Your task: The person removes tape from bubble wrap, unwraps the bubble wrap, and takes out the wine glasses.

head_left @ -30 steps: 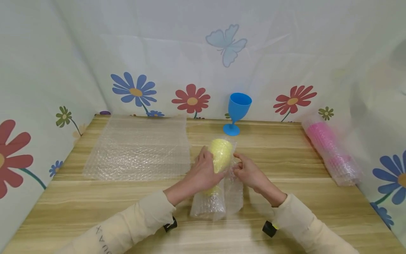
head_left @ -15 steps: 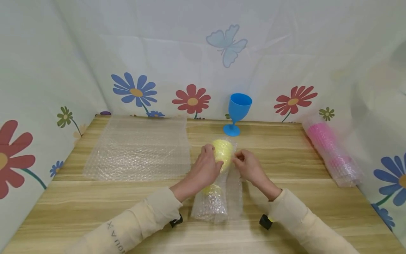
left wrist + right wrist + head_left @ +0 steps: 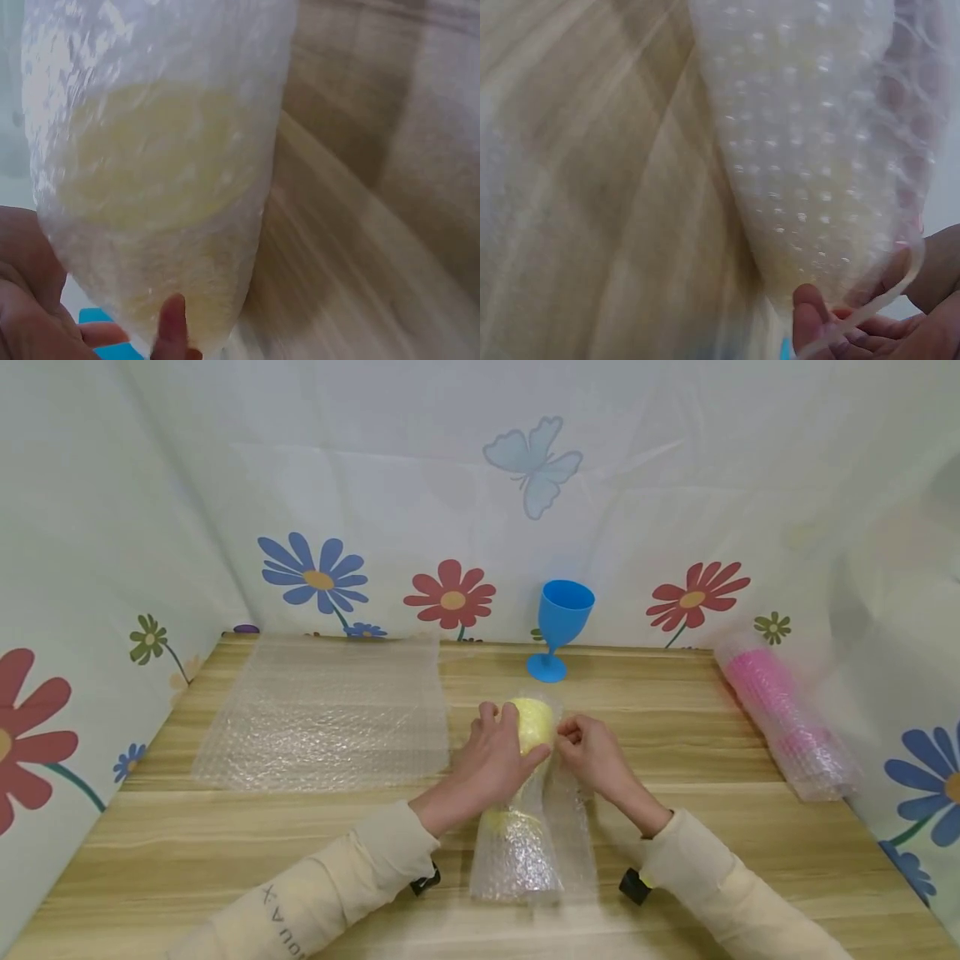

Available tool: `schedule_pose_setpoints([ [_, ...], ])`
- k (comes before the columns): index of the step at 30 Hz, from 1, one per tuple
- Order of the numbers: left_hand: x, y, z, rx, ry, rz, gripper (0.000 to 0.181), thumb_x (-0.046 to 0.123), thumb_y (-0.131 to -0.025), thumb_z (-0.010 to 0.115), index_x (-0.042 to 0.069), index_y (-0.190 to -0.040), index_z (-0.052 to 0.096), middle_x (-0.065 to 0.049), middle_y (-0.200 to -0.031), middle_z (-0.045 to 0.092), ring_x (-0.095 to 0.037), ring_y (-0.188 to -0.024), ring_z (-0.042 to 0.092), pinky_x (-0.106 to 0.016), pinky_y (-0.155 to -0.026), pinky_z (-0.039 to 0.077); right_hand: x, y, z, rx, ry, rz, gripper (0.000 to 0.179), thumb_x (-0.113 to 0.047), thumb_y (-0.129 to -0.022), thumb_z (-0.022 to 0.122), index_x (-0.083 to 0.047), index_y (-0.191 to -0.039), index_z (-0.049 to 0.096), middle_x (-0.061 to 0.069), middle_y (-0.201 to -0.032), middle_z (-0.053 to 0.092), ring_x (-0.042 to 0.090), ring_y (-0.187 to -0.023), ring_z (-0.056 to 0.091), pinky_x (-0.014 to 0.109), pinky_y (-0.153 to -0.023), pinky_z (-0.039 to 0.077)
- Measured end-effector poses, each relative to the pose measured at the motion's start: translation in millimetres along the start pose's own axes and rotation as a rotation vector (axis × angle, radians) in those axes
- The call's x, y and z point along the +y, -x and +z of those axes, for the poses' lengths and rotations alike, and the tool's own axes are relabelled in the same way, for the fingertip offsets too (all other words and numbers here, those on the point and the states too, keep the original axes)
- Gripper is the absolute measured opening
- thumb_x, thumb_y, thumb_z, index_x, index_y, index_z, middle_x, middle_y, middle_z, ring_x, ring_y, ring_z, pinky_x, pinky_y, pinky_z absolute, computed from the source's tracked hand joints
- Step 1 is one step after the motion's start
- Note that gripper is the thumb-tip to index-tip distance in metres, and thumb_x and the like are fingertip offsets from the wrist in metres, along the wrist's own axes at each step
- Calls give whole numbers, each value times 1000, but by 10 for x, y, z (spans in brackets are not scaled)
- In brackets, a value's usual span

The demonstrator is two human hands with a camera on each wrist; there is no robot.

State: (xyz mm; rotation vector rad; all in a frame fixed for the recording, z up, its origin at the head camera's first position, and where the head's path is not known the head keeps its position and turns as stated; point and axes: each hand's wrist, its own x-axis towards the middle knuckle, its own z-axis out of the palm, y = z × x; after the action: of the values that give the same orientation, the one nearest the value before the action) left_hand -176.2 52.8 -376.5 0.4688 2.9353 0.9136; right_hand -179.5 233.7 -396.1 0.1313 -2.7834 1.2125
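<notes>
A yellow goblet (image 3: 536, 720) lies rolled in clear bubble wrap (image 3: 517, 860), its foot showing faintly through the layers. My left hand (image 3: 495, 753) grips the roll round the goblet's bowl, fingers over the far left side and thumb across the top. On the other side, my right hand (image 3: 596, 756) pinches the edge of the wrap between thumb and fingers, close to the bowl. A loose flap of wrap hangs out along the roll's right side. In the right wrist view a pale strip-like edge (image 3: 889, 298) runs past the right fingers (image 3: 808, 315).
Upright at the back stands a blue goblet (image 3: 564, 618). A flat sheet of bubble wrap (image 3: 322, 718) covers the left part of the wooden table (image 3: 247, 852). At the right edge lies a wrapped pink bundle (image 3: 783, 718). Flower-printed cloth (image 3: 375, 468) encloses the back and sides.
The wrapped goblet has shifted slightly right and towards me, with my left hand moving along with it. My right fingers have drawn together on the wrap's edge.
</notes>
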Motion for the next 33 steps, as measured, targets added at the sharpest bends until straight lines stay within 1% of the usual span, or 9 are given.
schedule_pose_setpoints([
  [3, 6, -31, -19, 11, 8, -13, 52, 50, -100, 64, 3, -112, 46, -21, -121, 43, -35, -98, 48, -38, -66, 48, -26, -15, -28, -29, 64, -45, 17, -3, -95, 62, 9, -104, 70, 16, -92, 71, 25, -78, 65, 37, -69, 55],
  [6, 0, -73, -29, 9, 51, -28, 50, 43, -102, 65, -1, -118, 45, -21, -116, 46, -34, -98, 49, -40, -73, 48, -71, -24, -34, -29, 141, -120, 14, -2, -98, 64, 8, -102, 72, 17, -92, 73, 25, -78, 66, 41, -72, 57],
  [10, -1, -118, -26, 7, 77, -45, 53, 37, -101, 68, -5, -121, 42, -19, -105, 46, -33, -90, 54, -40, -74, 49, -124, -31, -5, 15, 223, -200, 10, 0, -98, 65, 6, -95, 72, 13, -82, 70, 21, -67, 61, 39, -65, 55],
  [12, 11, -138, -23, 17, 78, -53, 58, 37, -100, 69, -6, -128, 40, -19, -105, 46, -33, -91, 55, -40, -73, 50, -150, -39, 18, 34, 256, -211, 12, 1, -98, 64, 4, -88, 70, 9, -74, 65, 18, -62, 55, 35, -60, 51],
  [16, 31, -160, -11, 18, 55, -55, 59, 37, -99, 70, -3, -131, 42, -19, -106, 46, -35, -91, 55, -40, -69, 50, -181, -61, 55, 54, 300, -210, 24, 4, -97, 61, -3, -74, 62, 2, -62, 48, 16, -56, 46, 31, -54, 42],
  [19, 39, -159, -6, 5, 28, -52, 52, 38, -99, 70, -1, -124, 44, -18, -103, 44, -33, -87, 52, -39, -65, 48, -170, -69, 72, 67, 294, -204, 24, 8, -93, 59, -3, -72, 62, 0, -60, 44, 14, -54, 43, 29, -52, 38],
  [25, 50, -180, -27, -14, 45, -79, 49, 39, -97, 72, 3, -113, 43, -15, -101, 40, -30, -86, 48, -35, -61, 45, -149, -65, 62, 79, 248, -190, 17, 9, -88, 57, 1, -78, 67, 1, -61, 47, 12, -52, 42, 26, -50, 36],
  [29, 40, -221, -52, -35, 96, -114, 52, 39, -94, 76, 5, -114, 43, -16, -106, 41, -30, -91, 49, -36, -64, 47, -161, -54, 46, 70, 263, -198, 20, 5, -93, 58, -1, -76, 66, 1, -59, 48, 12, -50, 42, 28, -49, 38],
  [33, 33, -253, -80, -41, 125, -138, 57, 40, -91, 80, 6, -120, 45, -18, -115, 42, -31, -97, 50, -38, -70, 48, -169, -59, 50, 86, 302, -229, 20, 0, -98, 60, -2, -79, 67, 1, -61, 51, 13, -52, 45, 30, -50, 41],
])
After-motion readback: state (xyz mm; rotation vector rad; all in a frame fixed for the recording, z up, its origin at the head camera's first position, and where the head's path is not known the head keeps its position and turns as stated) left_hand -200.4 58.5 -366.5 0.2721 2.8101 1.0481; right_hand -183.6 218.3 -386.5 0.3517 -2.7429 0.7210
